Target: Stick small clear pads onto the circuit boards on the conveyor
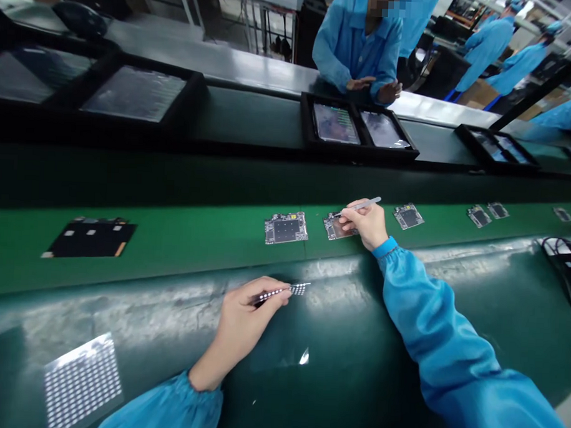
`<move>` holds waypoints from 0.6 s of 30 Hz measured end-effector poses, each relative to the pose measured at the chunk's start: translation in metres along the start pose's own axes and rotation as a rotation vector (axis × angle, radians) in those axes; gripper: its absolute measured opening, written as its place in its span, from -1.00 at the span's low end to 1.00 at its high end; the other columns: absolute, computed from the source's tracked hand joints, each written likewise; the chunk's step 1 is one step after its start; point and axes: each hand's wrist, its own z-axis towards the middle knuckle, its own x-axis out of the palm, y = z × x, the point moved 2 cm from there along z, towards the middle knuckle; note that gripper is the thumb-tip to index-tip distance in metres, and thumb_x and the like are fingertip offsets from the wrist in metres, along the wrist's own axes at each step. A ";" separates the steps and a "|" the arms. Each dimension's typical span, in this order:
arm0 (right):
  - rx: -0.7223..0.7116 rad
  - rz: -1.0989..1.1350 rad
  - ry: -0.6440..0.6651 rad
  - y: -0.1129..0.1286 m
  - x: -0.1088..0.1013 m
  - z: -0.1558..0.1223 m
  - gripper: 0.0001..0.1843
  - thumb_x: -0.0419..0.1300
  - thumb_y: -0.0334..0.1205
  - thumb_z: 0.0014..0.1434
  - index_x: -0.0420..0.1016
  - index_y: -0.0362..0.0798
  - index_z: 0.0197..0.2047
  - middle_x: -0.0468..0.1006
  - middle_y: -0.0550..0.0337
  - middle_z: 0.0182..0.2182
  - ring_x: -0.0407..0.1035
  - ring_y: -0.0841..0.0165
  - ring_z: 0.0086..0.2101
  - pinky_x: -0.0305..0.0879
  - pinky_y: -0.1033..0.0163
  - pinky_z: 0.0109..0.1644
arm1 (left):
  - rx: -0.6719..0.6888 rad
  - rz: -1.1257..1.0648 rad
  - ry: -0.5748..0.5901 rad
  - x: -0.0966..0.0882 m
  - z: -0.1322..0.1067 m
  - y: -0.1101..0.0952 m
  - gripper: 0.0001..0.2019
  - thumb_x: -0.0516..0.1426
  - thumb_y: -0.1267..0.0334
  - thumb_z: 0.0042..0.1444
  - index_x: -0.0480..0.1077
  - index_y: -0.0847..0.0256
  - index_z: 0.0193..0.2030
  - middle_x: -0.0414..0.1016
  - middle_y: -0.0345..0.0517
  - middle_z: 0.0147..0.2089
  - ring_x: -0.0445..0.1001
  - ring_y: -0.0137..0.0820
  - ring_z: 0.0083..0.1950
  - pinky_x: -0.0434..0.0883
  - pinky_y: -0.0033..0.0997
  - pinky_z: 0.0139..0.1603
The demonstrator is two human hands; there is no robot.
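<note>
flat PCB (pixel 335 228), white tweezers (pixel 361 206) above, dotted strip (pixel 280 292) held

- You can read no text, label, brand or number in this view.
- On the circuit board (pixel 286 228) in front of you, any small markings are too tiny for reading.
- The tablet screen (pixel 336 123) in the far black tray (pixel 307 118) shows only blurred lines, so you cannot read it also.
</note>
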 end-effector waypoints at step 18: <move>-0.002 -0.065 -0.026 -0.012 -0.015 0.006 -0.63 0.47 -0.16 -0.14 0.42 -0.09 -0.34 0.59 0.17 -0.59 0.46 0.38 -0.64 0.38 0.40 -0.65 | 0.018 0.002 0.000 -0.002 0.000 -0.001 -0.91 0.29 0.42 0.04 0.64 0.17 -0.38 0.64 -0.19 -0.47 0.58 -0.44 -0.49 0.51 -0.59 -0.45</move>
